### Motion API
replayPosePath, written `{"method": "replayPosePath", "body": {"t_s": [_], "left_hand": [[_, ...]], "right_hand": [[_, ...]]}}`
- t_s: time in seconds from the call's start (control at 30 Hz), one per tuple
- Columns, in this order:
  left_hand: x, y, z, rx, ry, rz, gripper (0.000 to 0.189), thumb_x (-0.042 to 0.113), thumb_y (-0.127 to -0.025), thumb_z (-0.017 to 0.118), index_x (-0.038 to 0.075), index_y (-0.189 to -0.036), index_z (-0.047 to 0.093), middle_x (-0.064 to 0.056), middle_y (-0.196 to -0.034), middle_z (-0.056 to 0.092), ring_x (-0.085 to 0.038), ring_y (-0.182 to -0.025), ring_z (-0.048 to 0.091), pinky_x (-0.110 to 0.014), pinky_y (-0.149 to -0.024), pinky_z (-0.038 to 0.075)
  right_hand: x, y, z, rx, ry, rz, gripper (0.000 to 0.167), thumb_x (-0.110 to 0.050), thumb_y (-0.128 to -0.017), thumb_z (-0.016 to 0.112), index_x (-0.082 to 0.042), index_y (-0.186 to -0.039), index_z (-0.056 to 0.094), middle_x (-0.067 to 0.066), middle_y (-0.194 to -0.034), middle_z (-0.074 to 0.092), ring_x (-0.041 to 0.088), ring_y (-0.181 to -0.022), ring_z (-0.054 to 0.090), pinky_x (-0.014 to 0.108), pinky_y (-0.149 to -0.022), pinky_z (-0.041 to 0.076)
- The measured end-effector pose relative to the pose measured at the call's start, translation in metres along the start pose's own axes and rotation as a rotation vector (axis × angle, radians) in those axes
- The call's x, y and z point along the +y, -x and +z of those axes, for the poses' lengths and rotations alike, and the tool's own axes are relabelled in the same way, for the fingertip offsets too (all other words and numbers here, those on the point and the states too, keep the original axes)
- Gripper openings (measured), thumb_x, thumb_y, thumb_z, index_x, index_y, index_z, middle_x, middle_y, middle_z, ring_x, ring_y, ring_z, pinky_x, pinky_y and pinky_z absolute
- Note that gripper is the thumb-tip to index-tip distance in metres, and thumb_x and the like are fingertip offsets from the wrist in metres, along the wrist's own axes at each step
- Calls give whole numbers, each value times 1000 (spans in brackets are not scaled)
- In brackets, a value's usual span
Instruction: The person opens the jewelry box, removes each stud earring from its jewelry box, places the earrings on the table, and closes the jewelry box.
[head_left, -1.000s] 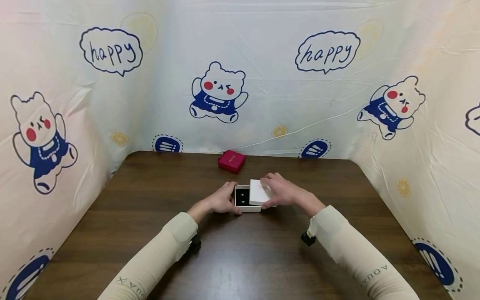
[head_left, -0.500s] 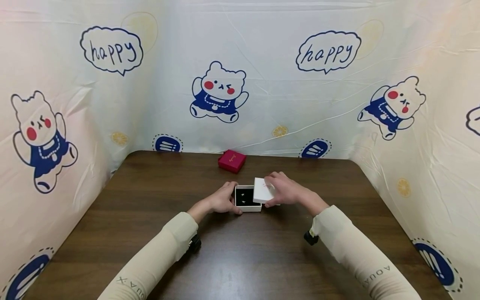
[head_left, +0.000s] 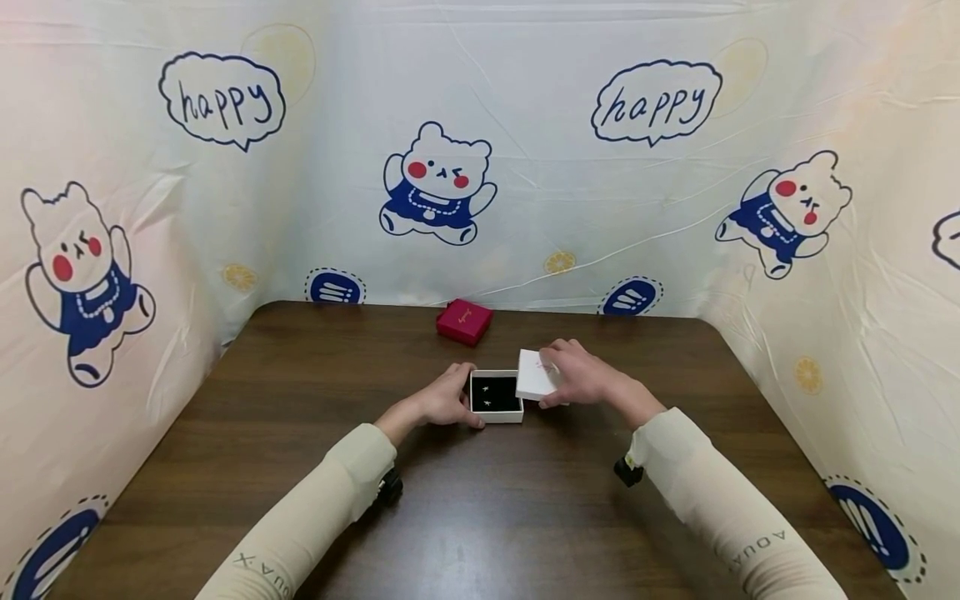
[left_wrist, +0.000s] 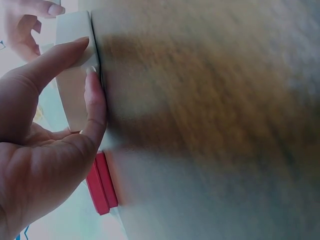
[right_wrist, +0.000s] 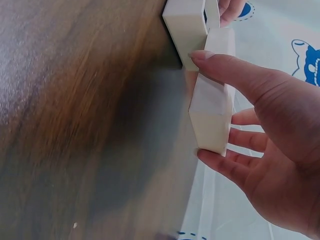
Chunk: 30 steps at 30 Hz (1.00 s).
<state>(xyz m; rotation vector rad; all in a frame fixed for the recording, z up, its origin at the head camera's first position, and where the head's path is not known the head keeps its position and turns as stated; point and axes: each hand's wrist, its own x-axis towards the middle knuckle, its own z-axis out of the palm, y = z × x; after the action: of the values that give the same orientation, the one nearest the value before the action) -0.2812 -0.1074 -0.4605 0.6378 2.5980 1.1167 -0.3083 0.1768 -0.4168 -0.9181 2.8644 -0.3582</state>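
A white jewellery box (head_left: 501,417) lies on the table with its black padded inside showing. Two tiny star-shaped pieces (head_left: 486,396) sit on the padding, towards its left. My left hand (head_left: 442,400) grips the box by its left end; in the left wrist view the thumb and fingers lie around its pale walls (left_wrist: 75,97). The white lid (head_left: 531,379) is held in my right hand (head_left: 581,373), just off the box's right end and slightly overlapping it in the head view. In the right wrist view, thumb and fingertips grip the lid's sides (right_wrist: 212,122).
A dark red box (head_left: 464,322) with gold lettering stands farther back near the table's rear edge. The brown wooden table (head_left: 480,517) is enclosed behind and at both sides by a printed white cloth (head_left: 540,208).
The right hand has carried the white lid rightwards and slightly back, uncovering more of the black padding. The left hand and the white box have stayed in place.
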Motion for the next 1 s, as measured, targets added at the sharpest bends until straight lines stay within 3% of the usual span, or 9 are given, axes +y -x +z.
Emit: {"method": "replayPosePath", "body": {"t_s": [0.43, 1.0], "left_hand": [[0, -1, -1, -24, 0, -30, 96, 15, -73, 93, -7, -148, 37, -21, -134, 43, -21, -96, 52, -32, -85, 45], [-2, -2, -2, -28, 9, -33, 99, 16, -73, 93, -8, -149, 35, -21, -133, 43, -21, -96, 51, -33, -85, 45]], "right_hand": [[16, 4, -4, -28, -20, 78, 82, -39, -77, 90, -1, -141, 54, 21, -137, 53, 35, -120, 46, 49, -99, 45], [41, 12, -2, -53, -15, 157, 81, -40, -79, 88, 2, -140, 54, 23, -136, 53, 37, -117, 46, 52, -99, 45]]}}
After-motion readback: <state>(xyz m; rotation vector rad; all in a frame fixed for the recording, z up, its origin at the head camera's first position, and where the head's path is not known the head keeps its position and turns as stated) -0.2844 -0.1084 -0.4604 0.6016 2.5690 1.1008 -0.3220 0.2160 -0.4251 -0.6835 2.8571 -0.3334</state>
